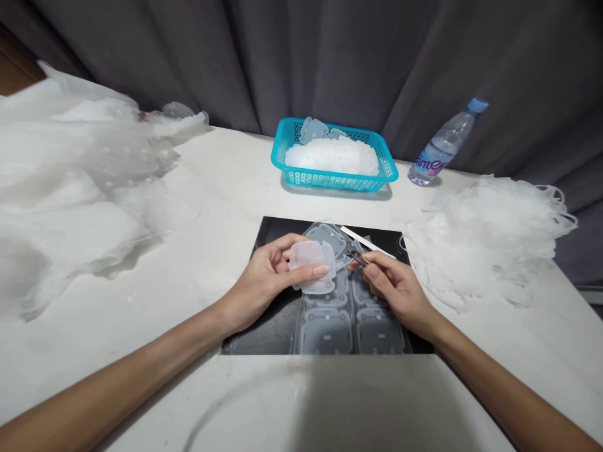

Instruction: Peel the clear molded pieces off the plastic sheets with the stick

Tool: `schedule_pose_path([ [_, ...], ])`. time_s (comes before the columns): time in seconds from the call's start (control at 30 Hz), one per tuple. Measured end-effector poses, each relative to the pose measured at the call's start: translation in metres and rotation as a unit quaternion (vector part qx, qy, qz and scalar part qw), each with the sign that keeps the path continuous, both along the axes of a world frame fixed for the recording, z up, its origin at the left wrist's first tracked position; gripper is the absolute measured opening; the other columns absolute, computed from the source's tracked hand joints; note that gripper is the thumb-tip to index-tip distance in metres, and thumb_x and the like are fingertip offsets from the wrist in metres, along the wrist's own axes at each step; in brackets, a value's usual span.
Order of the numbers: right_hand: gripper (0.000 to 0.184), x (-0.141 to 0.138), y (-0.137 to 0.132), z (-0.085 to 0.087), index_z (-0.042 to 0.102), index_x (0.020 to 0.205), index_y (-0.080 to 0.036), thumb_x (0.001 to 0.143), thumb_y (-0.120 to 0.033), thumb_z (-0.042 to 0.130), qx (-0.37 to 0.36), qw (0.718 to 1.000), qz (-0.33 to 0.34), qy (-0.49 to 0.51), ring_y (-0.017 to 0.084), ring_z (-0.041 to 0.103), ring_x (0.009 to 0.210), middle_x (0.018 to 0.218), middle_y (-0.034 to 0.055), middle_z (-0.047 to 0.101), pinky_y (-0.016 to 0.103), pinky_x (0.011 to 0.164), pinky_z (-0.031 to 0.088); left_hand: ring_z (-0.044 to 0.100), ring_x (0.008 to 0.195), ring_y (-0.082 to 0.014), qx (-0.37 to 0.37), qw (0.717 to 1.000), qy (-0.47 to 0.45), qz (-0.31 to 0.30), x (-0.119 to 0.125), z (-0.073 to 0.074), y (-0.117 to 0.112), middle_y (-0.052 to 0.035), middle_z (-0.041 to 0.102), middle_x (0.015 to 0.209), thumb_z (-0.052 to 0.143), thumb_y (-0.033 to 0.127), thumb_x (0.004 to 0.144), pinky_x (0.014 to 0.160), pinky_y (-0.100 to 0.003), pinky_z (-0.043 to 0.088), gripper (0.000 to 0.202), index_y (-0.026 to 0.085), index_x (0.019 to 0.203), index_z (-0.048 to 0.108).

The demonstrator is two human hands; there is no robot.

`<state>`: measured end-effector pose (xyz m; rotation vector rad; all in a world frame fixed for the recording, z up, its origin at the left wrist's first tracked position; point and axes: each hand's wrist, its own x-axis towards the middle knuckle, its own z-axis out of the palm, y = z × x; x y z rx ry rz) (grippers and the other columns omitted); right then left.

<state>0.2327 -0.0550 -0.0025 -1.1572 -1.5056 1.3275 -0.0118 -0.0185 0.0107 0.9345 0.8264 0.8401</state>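
My left hand (pixel 273 267) grips a translucent, square plastic piece (pixel 313 257) with notched, rounded corners, the thumb lying across its face. Between the thumb and fingers of my right hand (pixel 393 282) is a small dark metal tool (pixel 358 256); its exact kind cannot be made out. The tool's tip is close to a strip of clear film beside the held piece. Below both hands, a clear plastic sheet (pixel 327 329) with several similar square shapes lies on a black mat (pixel 264 326).
Behind the mat stands a turquoise basket (pixel 330 179) with a heap of translucent pieces (pixel 330 156). A water bottle (pixel 436 150) stands right of it. A pile of clear sheets (pixel 85 188) lies left, and tangled plastic scraps (pixel 490 238) lie right. A white strip (pixel 365 242) rests on the mat.
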Motion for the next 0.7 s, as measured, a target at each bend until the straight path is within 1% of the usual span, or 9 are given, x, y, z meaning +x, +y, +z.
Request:
schedule_pose_path([
  [0.07, 0.032, 0.0012, -0.0005, -0.0023, 0.07, 0.106, -0.021, 0.104, -0.05, 0.058, 0.005, 1.0, 0.0, -0.007, 0.01, 0.038, 0.062, 0.077, -0.002, 0.048, 0.023, 0.056, 0.034, 0.074, 0.074, -0.0107, -0.005, 1.0, -0.009, 0.006, 0.0001, 0.0005, -0.0002, 0.0009, 0.076, 0.088, 0.094, 0.024, 0.075, 0.075, -0.02, 0.063, 0.039, 0.016, 0.1, 0.065],
  [0.13, 0.029, 0.0018, -0.0012, -0.0038, 0.068, 0.104, -0.021, 0.104, -0.049, 0.058, 0.015, 1.0, -0.004, -0.017, 0.01, 0.041, 0.064, 0.082, -0.0012, 0.051, 0.023, 0.058, 0.036, 0.073, 0.071, -0.0109, -0.009, 1.0, -0.015, 0.007, 0.0, 0.0013, -0.0003, 0.0013, 0.076, 0.087, 0.094, 0.024, 0.074, 0.072, -0.021, 0.063, 0.041, 0.017, 0.097, 0.061],
  [0.23, 0.029, 0.001, -0.0029, -0.0035, 0.067, 0.107, -0.021, 0.103, -0.049, 0.059, 0.014, 1.0, -0.009, -0.024, 0.011, 0.045, 0.066, 0.081, -0.0011, 0.051, 0.024, 0.06, 0.039, 0.071, 0.068, -0.0108, -0.01, 1.0, 0.0, 0.008, -0.0008, 0.0032, -0.0001, 0.0018, 0.075, 0.082, 0.094, 0.025, 0.073, 0.065, -0.018, 0.059, 0.043, 0.018, 0.089, 0.055],
  [0.3, 0.032, -0.0008, -0.004, -0.0017, 0.069, 0.111, -0.02, 0.101, -0.05, 0.061, 0.007, 0.999, -0.018, -0.028, 0.012, 0.047, 0.066, 0.081, -0.0003, 0.054, 0.025, 0.061, 0.042, 0.07, 0.066, -0.0108, -0.006, 1.0, 0.02, 0.008, -0.001, 0.0047, -0.0001, 0.0016, 0.073, 0.08, 0.095, 0.026, 0.071, 0.06, -0.016, 0.056, 0.045, 0.018, 0.084, 0.053],
  [0.37, 0.037, -0.0027, -0.0048, 0.0003, 0.071, 0.114, -0.018, 0.099, -0.051, 0.063, 0.006, 0.999, -0.033, -0.034, 0.013, 0.051, 0.068, 0.085, 0.0022, 0.06, 0.026, 0.063, 0.045, 0.068, 0.064, -0.0113, -0.01, 1.0, 0.027, 0.007, -0.0006, 0.0061, -0.0006, 0.0017, 0.072, 0.078, 0.096, 0.026, 0.069, 0.058, -0.017, 0.054, 0.046, 0.019, 0.082, 0.052],
  [0.43, 0.04, -0.004, -0.005, 0.0018, 0.073, 0.117, -0.018, 0.098, -0.051, 0.064, 0.01, 0.999, -0.037, -0.039, 0.015, 0.057, 0.075, 0.094, 0.0055, 0.067, 0.027, 0.069, 0.049, 0.067, 0.064, -0.012, -0.02, 1.0, 0.019, -0.002, 0.0005, 0.0069, -0.0019, 0.002, 0.07, 0.076, 0.096, 0.027, 0.069, 0.058, -0.018, 0.053, 0.044, 0.019, 0.087, 0.057],
  [0.53, 0.041, -0.0038, -0.0046, 0.0023, 0.075, 0.124, -0.02, 0.099, -0.05, 0.063, 0.004, 0.999, -0.017, -0.034, 0.017, 0.062, 0.082, 0.101, 0.0069, 0.071, 0.028, 0.072, 0.051, 0.067, 0.066, -0.0119, -0.028, 0.999, -0.006, -0.036, 0.0025, 0.0069, -0.0046, 0.0005, 0.068, 0.076, 0.09, 0.033, 0.079, 0.06, -0.018, 0.052, 0.033, 0.018, 0.092, 0.064],
  [0.6, 0.042, -0.0034, -0.0047, 0.0018, 0.075, 0.128, -0.022, 0.1, -0.051, 0.062, -0.003, 1.0, -0.009, -0.021, 0.016, 0.061, 0.08, 0.095, 0.0061, 0.07, 0.027, 0.069, 0.05, 0.065, 0.067, -0.011, -0.03, 0.998, -0.023, -0.056, 0.0036, 0.0062, -0.0064, -0.0005, 0.068, 0.077, 0.084, 0.036, 0.086, 0.062, -0.017, 0.052, 0.027, 0.018, 0.09, 0.065],
  [0.7, 0.046, -0.0062, -0.0073, 0.0006, 0.074, 0.131, -0.021, 0.1, -0.053, 0.063, -0.016, 1.0, -0.019, 0.0, 0.016, 0.058, 0.074, 0.082, 0.0043, 0.066, 0.026, 0.062, 0.048, 0.064, 0.069, -0.0101, -0.022, 0.997, -0.036, -0.066, 0.0047, 0.0054, -0.0082, 0.0, 0.069, 0.08, 0.08, 0.035, 0.091, 0.065, -0.017, 0.053, 0.022, 0.018, 0.09, 0.065],
])
